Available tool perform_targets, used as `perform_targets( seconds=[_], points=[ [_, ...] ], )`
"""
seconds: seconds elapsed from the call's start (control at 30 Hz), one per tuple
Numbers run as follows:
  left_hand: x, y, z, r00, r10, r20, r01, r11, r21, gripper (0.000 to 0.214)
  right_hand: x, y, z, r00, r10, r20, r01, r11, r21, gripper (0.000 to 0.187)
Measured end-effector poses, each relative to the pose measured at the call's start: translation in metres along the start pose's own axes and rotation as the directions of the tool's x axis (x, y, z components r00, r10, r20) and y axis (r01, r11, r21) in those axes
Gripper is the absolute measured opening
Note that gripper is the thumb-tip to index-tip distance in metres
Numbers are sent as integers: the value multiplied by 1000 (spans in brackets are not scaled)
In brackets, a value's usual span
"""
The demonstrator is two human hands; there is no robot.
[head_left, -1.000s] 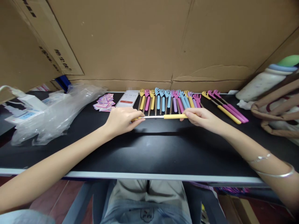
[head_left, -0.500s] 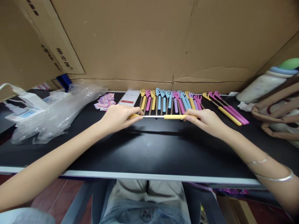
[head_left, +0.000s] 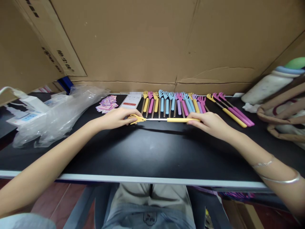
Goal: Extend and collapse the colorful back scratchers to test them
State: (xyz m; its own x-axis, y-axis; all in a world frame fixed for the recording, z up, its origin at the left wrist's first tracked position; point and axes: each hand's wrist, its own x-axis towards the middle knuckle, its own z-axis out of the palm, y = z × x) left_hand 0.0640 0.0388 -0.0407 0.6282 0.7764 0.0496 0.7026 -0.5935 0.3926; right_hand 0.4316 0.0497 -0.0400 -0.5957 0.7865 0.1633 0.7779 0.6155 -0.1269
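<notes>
A yellow back scratcher (head_left: 176, 120) with a metal rod is held level above the black table, its claw to the left and its handle to the right. My left hand (head_left: 116, 118) is closed on the claw end, thumb and fingers pinching its prongs. Around the far end of the yellow handle, the fingers of my right hand (head_left: 208, 125) are closed. Just behind lies a row of back scratchers (head_left: 167, 103) in yellow, pink, blue and purple, claws pointing away. Further right, one yellow and two pink back scratchers (head_left: 239, 116) lie slanted side by side.
A phone (head_left: 130, 101) and a pile of small purple-pink cards (head_left: 107, 104) lie left of the row. Clear plastic bags (head_left: 57, 116) cover a power strip at left. A bottle (head_left: 269, 84) and brown straps (head_left: 281, 127) stand at right. Cardboard (head_left: 143, 41) walls the back.
My left hand has shifted slightly left, from the neck of the back scratcher out to its claw, so more of the claw shows. My right hand stays on the handle.
</notes>
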Motion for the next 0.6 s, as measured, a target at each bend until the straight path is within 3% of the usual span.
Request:
perform_targets(
  seconds=[0.27, 0.6],
  points=[
    [-2, 0, 0, 994, -95, -59, 99, 993, 59, 30, 0, -3, -3, 1000, 0, -1, 0, 1000, -4, 38],
    [-1, 9, 8, 975, -112, -194, 136, 984, 115, 37, 0, -1, 1, 1000, -9, -4, 9, 997, 76, 38]
  ],
)
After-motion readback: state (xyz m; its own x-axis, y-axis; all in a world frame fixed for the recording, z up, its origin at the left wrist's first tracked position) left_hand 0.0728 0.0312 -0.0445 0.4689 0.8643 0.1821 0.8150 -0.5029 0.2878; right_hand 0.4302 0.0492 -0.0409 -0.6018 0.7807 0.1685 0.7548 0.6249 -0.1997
